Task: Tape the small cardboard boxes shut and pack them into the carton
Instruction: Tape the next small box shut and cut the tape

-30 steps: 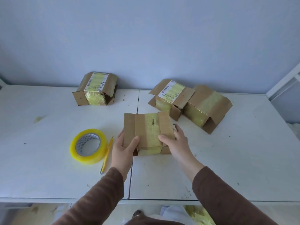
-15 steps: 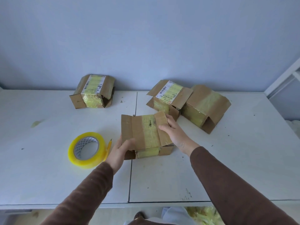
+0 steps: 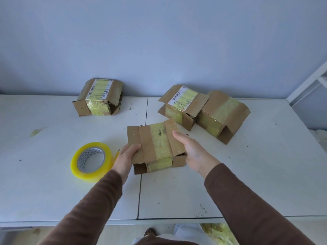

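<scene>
A small cardboard box (image 3: 155,144) with a yellowish tape strip over its top lies on the white table (image 3: 230,174), its side flaps loose. My left hand (image 3: 126,159) grips the box's left flap, thumb on top. My right hand (image 3: 192,151) rests against the right flap with fingers fairly straight. Three more small taped boxes stand behind: one at back left (image 3: 100,97), and two side by side at back right, a labelled box (image 3: 182,105) and a plain box (image 3: 223,115). A roll of yellow tape (image 3: 91,160) lies left of my left hand.
A yellow pencil tip (image 3: 117,151) shows between the tape roll and my left hand. A wall runs behind the table. A white frame (image 3: 307,82) stands at the far right. Yellowish material (image 3: 217,232) lies below the table's front edge. No carton is in view.
The box has turned slightly and its top tilts up on the right. My right hand slid from the far right corner down along the right flap. My left hand keeps its grip.
</scene>
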Available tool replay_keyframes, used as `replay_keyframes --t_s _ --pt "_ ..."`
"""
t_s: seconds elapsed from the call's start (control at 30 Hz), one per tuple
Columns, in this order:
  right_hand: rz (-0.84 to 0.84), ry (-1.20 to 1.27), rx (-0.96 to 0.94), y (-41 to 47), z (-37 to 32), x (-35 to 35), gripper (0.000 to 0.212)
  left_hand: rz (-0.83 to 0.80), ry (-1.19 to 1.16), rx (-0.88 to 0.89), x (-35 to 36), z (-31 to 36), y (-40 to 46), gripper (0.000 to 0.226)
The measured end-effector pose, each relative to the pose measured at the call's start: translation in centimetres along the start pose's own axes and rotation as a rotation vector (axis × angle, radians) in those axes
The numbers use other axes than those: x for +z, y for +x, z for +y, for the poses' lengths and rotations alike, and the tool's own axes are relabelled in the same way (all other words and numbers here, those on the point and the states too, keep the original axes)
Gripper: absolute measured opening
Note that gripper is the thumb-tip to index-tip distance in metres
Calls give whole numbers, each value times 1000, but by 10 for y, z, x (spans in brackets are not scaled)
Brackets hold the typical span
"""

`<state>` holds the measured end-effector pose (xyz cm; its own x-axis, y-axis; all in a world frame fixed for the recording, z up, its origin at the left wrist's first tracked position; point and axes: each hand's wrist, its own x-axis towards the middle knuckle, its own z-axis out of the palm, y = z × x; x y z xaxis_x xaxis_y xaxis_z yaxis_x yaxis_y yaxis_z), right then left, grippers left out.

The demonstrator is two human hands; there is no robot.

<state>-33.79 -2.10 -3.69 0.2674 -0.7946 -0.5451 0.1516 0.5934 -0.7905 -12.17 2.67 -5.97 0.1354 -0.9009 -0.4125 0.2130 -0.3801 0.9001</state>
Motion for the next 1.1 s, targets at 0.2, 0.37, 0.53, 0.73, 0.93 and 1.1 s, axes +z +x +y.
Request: replay_keyframes --t_s 0.2,0.37,0.53,0.73,0.93,1.1 --pt "95 180 -178 2 23 8 51 -73 -14 44 5 4 3 23" --pt "182 259 -245 11 35 18 60 -105 -20 59 4 6 3 46" --pt "110 261 -191 12 41 11 48 -129 -62 -5 6 15 7 61" --pt "58 256 -154 6 38 9 30 -58 -75 -73 6 12 14 55" --pt "96 295 -123 4 36 10 23 -49 -92 -91 -1 10 26 55" --pt "97 306 -109 8 38 5 27 -52 -40 -158 -11 16 39 28"
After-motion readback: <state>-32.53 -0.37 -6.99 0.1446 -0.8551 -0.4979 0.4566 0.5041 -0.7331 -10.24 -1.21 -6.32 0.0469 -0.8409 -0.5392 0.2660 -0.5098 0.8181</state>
